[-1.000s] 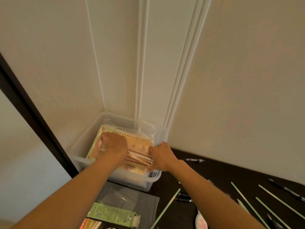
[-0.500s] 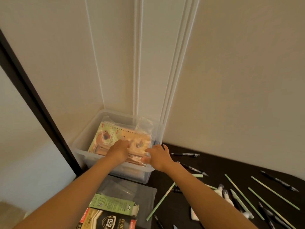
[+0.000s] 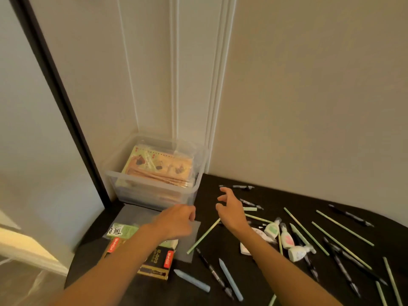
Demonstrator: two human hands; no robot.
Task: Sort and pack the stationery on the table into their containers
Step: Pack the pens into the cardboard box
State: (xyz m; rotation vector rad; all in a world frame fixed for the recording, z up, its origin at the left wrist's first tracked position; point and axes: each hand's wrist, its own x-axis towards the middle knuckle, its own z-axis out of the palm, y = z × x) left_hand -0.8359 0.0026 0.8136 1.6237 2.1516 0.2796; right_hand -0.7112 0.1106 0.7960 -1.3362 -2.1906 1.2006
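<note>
A clear plastic bin (image 3: 123, 175) stands in the table's far left corner, holding notebooks (image 3: 164, 165) with a bundle of tan pencils (image 3: 163, 178) on top. My left hand (image 3: 176, 219) hovers just in front of the bin, blurred, fingers loosely curled, holding nothing. My right hand (image 3: 230, 208) hangs over the dark table (image 3: 276, 199) with fingers spread and empty. Under it lie pale green pencils (image 3: 204, 236) and black pens (image 3: 242, 187). Correction tape dispensers (image 3: 287, 239) sit to the right of my right wrist.
A green carton (image 3: 120, 230) and a black and red pen box (image 3: 160, 259) lie on a grey plastic sleeve (image 3: 134, 214) under my left forearm. Blue crayons (image 3: 192, 280) lie near the front. More pens and green pencils (image 3: 344, 227) scatter to the right. Walls close the corner.
Both hands have let go of the pencil bundle and pulled back out of the bin toward me. The view has tilted down, showing more of the table.
</note>
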